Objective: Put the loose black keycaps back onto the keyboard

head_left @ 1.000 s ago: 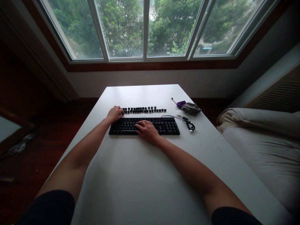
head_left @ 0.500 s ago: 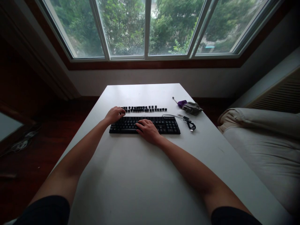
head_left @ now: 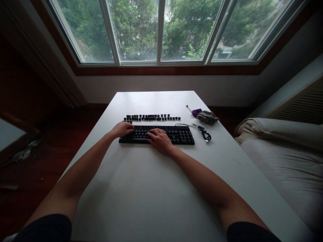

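Note:
A black keyboard [head_left: 186, 136] lies flat on the white table, its long side facing me. My left hand [head_left: 121, 129] is over its upper left corner, fingers bent and close together; anything between the fingertips is hidden. Across the middle keys rests my right hand [head_left: 160, 140], palm down with fingers apart and nothing seen in it. Just beyond the keyboard, loose black keycaps [head_left: 151, 117] stand in uneven rows. A few more keycaps [head_left: 129, 122] sit right by my left fingers.
To the right of the keyboard are a coiled black cable [head_left: 206, 136] and a small tool with thin metal prongs [head_left: 198, 126]. Behind these lie a grey cloth [head_left: 207, 116], a purple item [head_left: 196, 113] and a thin light stick [head_left: 189, 108]. A beige sofa [head_left: 280, 158] adjoins the white table [head_left: 151, 188].
My left hand has drawn back from the left end of the keycap rows to the keyboard's upper left corner, uncovering keycaps there. My right hand stays on the middle keys.

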Available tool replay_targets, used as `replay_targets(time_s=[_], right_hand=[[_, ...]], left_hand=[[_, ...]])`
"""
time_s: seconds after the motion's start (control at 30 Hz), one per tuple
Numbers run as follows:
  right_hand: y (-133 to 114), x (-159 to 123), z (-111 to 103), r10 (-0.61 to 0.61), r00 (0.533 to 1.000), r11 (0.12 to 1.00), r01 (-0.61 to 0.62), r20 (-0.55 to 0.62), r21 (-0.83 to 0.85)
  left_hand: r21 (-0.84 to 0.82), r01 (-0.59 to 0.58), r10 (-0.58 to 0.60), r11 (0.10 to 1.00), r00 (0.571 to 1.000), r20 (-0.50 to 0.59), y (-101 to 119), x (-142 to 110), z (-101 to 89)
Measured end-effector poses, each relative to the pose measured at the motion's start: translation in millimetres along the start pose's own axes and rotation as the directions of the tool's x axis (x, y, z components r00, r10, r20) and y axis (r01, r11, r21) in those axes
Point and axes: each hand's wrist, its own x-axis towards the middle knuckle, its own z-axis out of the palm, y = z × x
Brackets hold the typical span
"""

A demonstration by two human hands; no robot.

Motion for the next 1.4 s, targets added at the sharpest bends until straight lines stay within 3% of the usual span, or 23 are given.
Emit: replay_targets(time_s=[0.33, 0.77, 1.0, 1.2, 1.4], right_hand=[[-1.0, 0.7, -1.1, 0.002, 1.000, 1.000, -0.002, 0.001, 0.016], [0.0, 0.1, 0.1, 0.000, 1.000, 1.000, 0.000, -0.007, 0.010], [-1.2, 0.4, -1.3, -0.002, 1.000, 1.000, 0.002, -0.005, -0.003], [-0.7, 0.9, -0.4, 0.004, 1.000, 1.000, -0.004, -0.005, -0.004], [0.7, 0.6, 0.4, -0.003, 1.000, 1.000, 0.003, -0.008, -0.005]], left_hand=[[0.055, 0.021, -0.017, 0.998, 0.997, -0.071, 2.6, 2.1, 7.6], [-0.028, -0.003, 0.002, 1.000, 1.000, -0.006, -4.0, -0.4, 3.8], [0.083, 0.006, -0.003, 0.997, 0.999, -0.041, 4.9, -0.4, 3.5], [0.236, -0.051, 0.072, 0.970, 0.994, -0.081, 13.3, -2.9, 6.9], [0.167, -0.010, 0.026, 0.986, 0.996, -0.091, 10.1, -2.8, 10.7]])
